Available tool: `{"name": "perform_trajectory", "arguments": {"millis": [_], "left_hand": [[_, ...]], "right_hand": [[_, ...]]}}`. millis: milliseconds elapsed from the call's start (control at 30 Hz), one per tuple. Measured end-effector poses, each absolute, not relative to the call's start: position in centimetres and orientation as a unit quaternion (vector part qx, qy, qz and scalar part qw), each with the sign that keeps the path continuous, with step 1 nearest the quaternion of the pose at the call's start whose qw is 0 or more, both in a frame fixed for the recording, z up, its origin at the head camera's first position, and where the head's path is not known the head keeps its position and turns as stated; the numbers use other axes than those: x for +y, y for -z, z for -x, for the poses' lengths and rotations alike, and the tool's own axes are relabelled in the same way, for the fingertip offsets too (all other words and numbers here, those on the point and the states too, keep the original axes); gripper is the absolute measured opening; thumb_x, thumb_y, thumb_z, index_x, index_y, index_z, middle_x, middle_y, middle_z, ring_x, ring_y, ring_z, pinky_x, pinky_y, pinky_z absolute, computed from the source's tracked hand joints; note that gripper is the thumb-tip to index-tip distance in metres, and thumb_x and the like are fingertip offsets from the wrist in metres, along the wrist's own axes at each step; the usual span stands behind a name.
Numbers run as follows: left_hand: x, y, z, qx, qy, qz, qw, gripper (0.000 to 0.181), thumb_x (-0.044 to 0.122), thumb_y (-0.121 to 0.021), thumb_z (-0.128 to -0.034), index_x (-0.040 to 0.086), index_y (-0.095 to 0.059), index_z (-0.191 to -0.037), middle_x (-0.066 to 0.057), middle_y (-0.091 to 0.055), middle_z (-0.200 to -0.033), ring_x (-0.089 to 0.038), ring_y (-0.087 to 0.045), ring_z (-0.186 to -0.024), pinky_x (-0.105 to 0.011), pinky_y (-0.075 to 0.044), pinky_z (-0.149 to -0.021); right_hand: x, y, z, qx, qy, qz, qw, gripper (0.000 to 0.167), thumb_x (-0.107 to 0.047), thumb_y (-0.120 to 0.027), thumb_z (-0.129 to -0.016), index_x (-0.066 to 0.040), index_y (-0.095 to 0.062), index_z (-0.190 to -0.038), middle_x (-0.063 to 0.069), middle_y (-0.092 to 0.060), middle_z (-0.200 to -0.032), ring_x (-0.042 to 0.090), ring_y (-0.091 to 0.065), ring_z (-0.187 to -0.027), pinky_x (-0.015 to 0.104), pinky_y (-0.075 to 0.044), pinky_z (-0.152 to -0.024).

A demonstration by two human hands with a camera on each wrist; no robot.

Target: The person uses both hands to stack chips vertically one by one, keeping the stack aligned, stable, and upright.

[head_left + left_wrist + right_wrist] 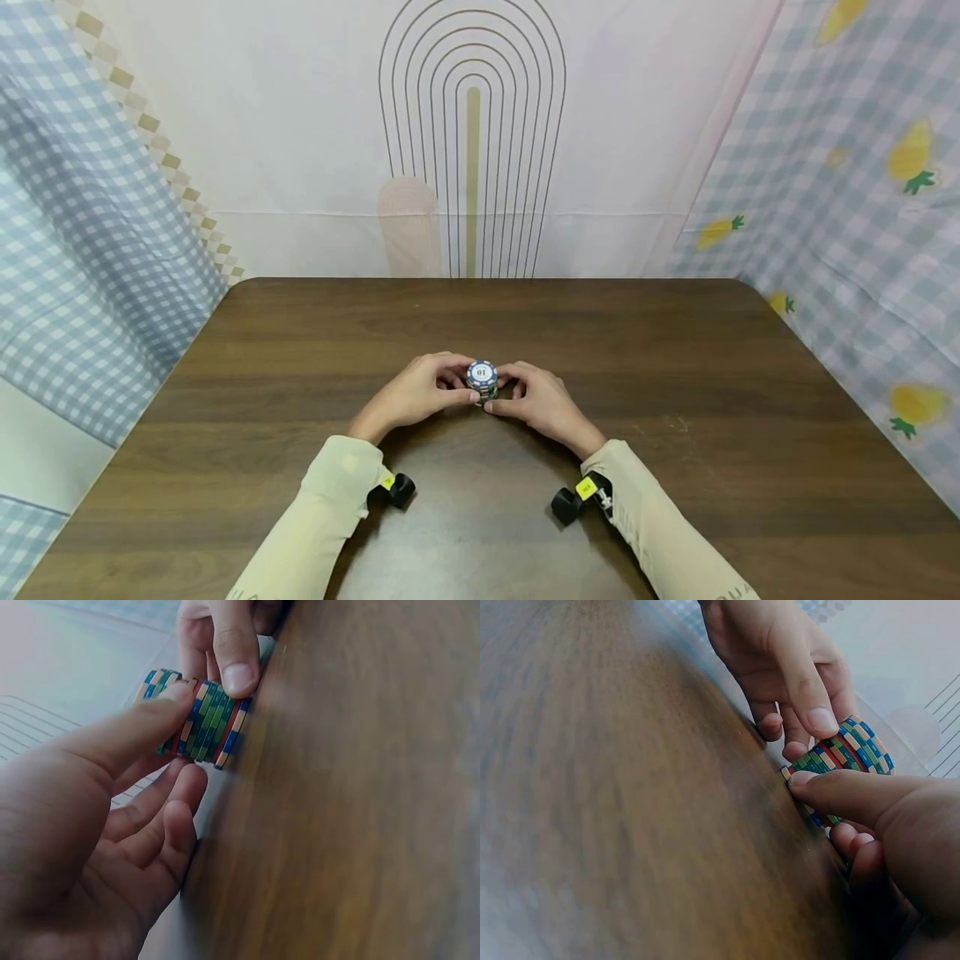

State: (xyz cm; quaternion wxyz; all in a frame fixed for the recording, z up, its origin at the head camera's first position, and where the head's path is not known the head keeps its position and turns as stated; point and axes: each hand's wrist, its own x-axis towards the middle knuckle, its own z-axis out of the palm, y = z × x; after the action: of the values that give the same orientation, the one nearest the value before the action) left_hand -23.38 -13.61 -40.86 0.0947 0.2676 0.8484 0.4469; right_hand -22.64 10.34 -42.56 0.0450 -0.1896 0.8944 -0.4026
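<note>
A stack of poker chips (482, 375) stands upright near the middle of the table. Its top chip is blue and white, marked 10. Blue, green, red and cream edges show along the stack of chips (206, 724) in the left wrist view. My left hand (422, 390) pinches the stack from the left, its thumb on the upper chips. From the other side my right hand (546, 405) pinches it lower down, with the thumb (832, 787) close to the tabletop. Fingertips of both hands on the far side are partly hidden.
The brown wooden table (300, 333) reaches back to a pale cloth (300, 167) with an arch pattern. Checked curtains (97, 208) hang at both sides. Each wrist carries a small black camera (402, 490) on a strap.
</note>
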Motion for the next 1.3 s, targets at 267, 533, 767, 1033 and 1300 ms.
{"name": "perform_trajectory", "arguments": {"millis": [267, 533, 767, 1033, 1300], "left_hand": [[-13.0, 40.7, 23.4, 0.853, -0.442, -0.265, 0.080, 0.041, 0.017, -0.081, -0.0957, 0.006, -0.071, -0.134, -0.005, -0.070, -0.117, -0.011, -0.067, -0.091, -0.027, -0.054, -0.075], [-13.6, 40.8, 23.5, 0.849, -0.448, -0.266, 0.092, 0.045, 0.015, -0.080, -0.0956, 0.004, -0.069, -0.137, -0.006, -0.071, -0.116, -0.011, -0.068, -0.094, -0.028, -0.055, -0.078], [-13.9, 40.3, 23.8, 0.847, -0.453, -0.268, 0.071, 0.041, 0.013, -0.080, -0.0957, 0.003, -0.071, -0.134, -0.005, -0.072, -0.114, -0.012, -0.069, -0.094, -0.029, -0.054, -0.081], [-14.0, 40.7, 23.5, 0.849, -0.451, -0.263, 0.082, 0.040, 0.015, -0.080, -0.0964, 0.003, -0.071, -0.134, -0.005, -0.072, -0.114, -0.011, -0.068, -0.092, -0.027, -0.053, -0.076], [-13.8, 40.9, 23.4, 0.843, -0.459, -0.268, 0.086, 0.040, 0.016, -0.079, -0.0966, 0.004, -0.071, -0.134, -0.005, -0.072, -0.114, -0.011, -0.069, -0.094, -0.027, -0.053, -0.077]], "right_hand": [[10.7, 42.3, 22.6, 0.891, 0.411, 0.187, 0.047, 0.037, -0.028, -0.089, -0.085, -0.015, -0.075, -0.117, -0.002, -0.068, -0.106, 0.012, -0.058, -0.073, 0.029, -0.047, -0.062], [10.7, 42.3, 22.5, 0.885, 0.424, 0.186, 0.060, 0.037, -0.034, -0.087, -0.088, -0.016, -0.075, -0.118, 0.000, -0.068, -0.108, 0.013, -0.058, -0.073, 0.029, -0.050, -0.057], [10.5, 41.8, 23.0, 0.884, 0.417, 0.206, 0.047, 0.035, -0.037, -0.085, -0.090, -0.019, -0.078, -0.120, -0.001, -0.069, -0.105, 0.014, -0.058, -0.072, 0.031, -0.051, -0.059], [10.5, 42.2, 22.9, 0.876, 0.430, 0.206, 0.070, 0.036, -0.036, -0.085, -0.091, -0.018, -0.077, -0.121, 0.001, -0.067, -0.106, 0.014, -0.058, -0.067, 0.032, -0.053, -0.054], [11.4, 42.5, 22.8, 0.853, 0.466, 0.211, 0.105, 0.038, -0.037, -0.078, -0.098, -0.021, -0.073, -0.132, 0.002, -0.065, -0.112, 0.020, -0.056, -0.066, 0.034, -0.052, -0.051]]}}
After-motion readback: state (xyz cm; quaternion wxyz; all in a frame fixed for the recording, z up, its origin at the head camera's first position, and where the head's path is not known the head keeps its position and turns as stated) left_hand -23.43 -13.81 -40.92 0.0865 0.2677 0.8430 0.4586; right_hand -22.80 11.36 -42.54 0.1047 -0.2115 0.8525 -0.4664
